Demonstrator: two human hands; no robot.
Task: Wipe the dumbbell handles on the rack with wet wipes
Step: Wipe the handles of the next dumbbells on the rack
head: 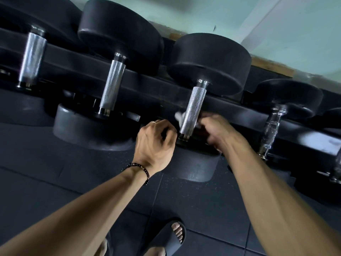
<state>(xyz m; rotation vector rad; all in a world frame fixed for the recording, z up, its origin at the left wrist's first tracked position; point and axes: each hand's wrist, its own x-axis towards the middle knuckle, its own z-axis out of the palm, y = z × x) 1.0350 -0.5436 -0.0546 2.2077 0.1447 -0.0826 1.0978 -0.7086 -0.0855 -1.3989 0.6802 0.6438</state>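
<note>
Several black dumbbells with knurled steel handles lie across a black rack (147, 84). My hands are at the dumbbell right of centre, whose handle (193, 108) runs toward me. A white wet wipe (179, 116) passes behind the handle's lower part and shows on both sides of it. My right hand (215, 130), blurred, grips the wipe just right of the handle. My left hand (156, 143) hovers left of the handle's near collar with its fingers curled, and I see nothing in them. The near head (195, 165) of this dumbbell sits below both hands.
Another dumbbell handle (112, 84) lies to the left and a third (31, 56) further left. A glossier, blurred handle (271, 128) is on the right. Dark rubber floor tiles (55, 182) spread below, with my sandalled foot (169, 237) on them. A pale green wall (276, 34) stands behind.
</note>
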